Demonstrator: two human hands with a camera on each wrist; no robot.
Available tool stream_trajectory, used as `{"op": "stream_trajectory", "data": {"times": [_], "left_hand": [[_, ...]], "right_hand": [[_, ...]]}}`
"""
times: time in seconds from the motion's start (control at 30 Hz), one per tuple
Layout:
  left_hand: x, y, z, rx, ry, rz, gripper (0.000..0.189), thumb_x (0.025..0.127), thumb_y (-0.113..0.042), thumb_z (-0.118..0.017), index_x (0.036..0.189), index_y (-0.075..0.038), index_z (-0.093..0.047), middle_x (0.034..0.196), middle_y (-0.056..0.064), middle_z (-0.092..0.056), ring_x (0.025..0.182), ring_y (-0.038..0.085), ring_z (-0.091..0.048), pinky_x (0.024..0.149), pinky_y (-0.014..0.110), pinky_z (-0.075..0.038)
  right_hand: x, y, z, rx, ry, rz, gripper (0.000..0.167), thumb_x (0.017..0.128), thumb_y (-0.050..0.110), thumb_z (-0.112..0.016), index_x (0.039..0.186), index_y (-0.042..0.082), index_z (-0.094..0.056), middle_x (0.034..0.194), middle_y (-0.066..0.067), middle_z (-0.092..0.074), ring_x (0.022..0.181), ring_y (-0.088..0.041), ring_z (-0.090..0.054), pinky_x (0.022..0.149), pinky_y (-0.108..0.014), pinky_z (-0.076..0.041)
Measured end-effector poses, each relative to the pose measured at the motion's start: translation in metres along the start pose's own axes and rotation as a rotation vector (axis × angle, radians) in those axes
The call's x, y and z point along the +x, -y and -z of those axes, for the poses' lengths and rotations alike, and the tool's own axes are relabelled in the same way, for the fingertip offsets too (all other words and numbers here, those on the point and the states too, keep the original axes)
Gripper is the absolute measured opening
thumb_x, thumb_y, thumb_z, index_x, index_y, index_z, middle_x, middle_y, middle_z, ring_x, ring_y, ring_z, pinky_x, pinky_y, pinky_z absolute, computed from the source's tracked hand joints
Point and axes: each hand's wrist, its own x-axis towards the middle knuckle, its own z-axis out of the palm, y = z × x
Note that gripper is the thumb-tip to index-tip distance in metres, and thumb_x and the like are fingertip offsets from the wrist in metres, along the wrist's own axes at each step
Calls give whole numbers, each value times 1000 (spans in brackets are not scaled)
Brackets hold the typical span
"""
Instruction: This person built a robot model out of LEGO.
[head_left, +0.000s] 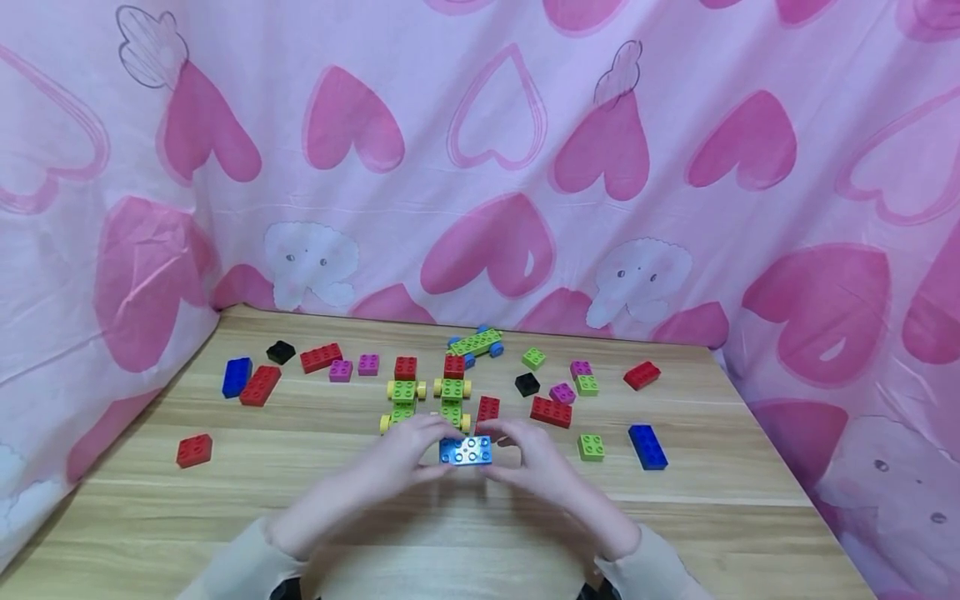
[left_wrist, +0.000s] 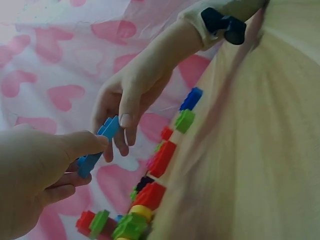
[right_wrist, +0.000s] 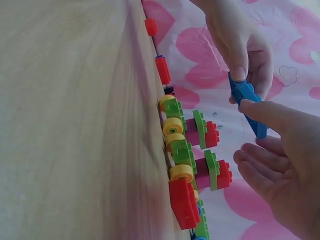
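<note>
A blue eight-stud brick (head_left: 466, 451) is held up over the front middle of the table, studs facing the head camera. My left hand (head_left: 415, 446) pinches its left end, thumb on the near side and fingers on the far side. At the other end, my right hand (head_left: 531, 457) pinches it the same way. The left wrist view shows both thumbs on the blue brick (left_wrist: 99, 146). Just beyond the hands stand two wheeled builds, a left one (head_left: 404, 392) and a right one (head_left: 452, 390), lime with yellow wheels and red bricks; the hands partly cover them.
Behind them sits a lime base with blue wheels (head_left: 477, 342). A red brick (head_left: 551, 412), a lime brick (head_left: 591, 447) and a blue brick (head_left: 648, 447) lie to the right. On the left are another blue brick (head_left: 237, 377) and several red ones. A pink heart-print curtain (head_left: 487, 242) surrounds the table.
</note>
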Motion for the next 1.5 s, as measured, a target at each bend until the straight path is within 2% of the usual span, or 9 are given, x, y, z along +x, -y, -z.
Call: {"op": "stream_trajectory", "data": {"times": [0.13,0.3,0.47,0.6,0.7,0.8,1.1,1.5], "left_hand": [[-4,-3,-7,-13,44,13,40,82,-23,-78,119,-12,-67,116,2,-69,110,18,-63,94,37,-54],[-9,-4,-13,-16,72,-7,36,82,-23,-78,115,-12,-69,113,0,-69,107,14,-63,93,33,-55],[-10,-1,-20,-25,121,-14,36,82,-28,-78,114,-14,-69,112,-4,-69,104,8,-62,94,33,-52],[-9,2,-26,-52,172,-13,39,79,-27,-80,114,-14,-70,109,-5,-69,99,5,-61,89,27,-52],[-8,4,-29,-85,223,13,40,78,-25,-81,115,-13,-70,108,-5,-69,97,3,-61,85,22,-52],[-8,4,-32,-97,264,33,42,77,-23,-82,116,-14,-70,109,-5,-70,98,3,-61,87,22,-53],[-7,6,-39,-95,335,10,45,73,-16,-83,116,-14,-70,108,-6,-69,99,2,-60,91,25,-52],[-2,14,-41,-114,379,-20,44,76,-20,-83,118,-13,-69,111,-7,-69,102,1,-61,94,23,-51]], "right_hand": [[-4,-1,-1,-56,52,5,43,81,19,-80,121,13,-66,115,3,-69,104,-13,-65,92,-31,-55],[-9,-2,-3,-64,113,10,34,80,18,-79,112,16,-69,107,8,-70,102,-8,-64,92,-29,-54],[-10,-1,-4,-77,176,-33,31,78,21,-80,108,20,-71,104,12,-68,100,-3,-61,92,-26,-52],[-10,-2,-6,-80,234,-77,32,76,24,-83,106,20,-73,99,13,-65,92,-1,-58,84,-21,-51],[-9,-4,-8,-97,263,-74,34,74,23,-85,105,16,-73,95,12,-65,86,0,-55,79,-18,-49],[-9,-5,-10,-109,281,-66,34,73,21,-86,103,14,-72,92,12,-65,83,1,-53,76,-18,-48],[-11,-7,-16,-98,322,-108,34,67,20,-88,93,16,-67,82,13,-58,75,1,-49,71,-17,-46],[-7,-10,-17,-126,351,-97,35,66,21,-90,90,16,-66,78,13,-55,72,1,-47,67,-15,-44]]}}
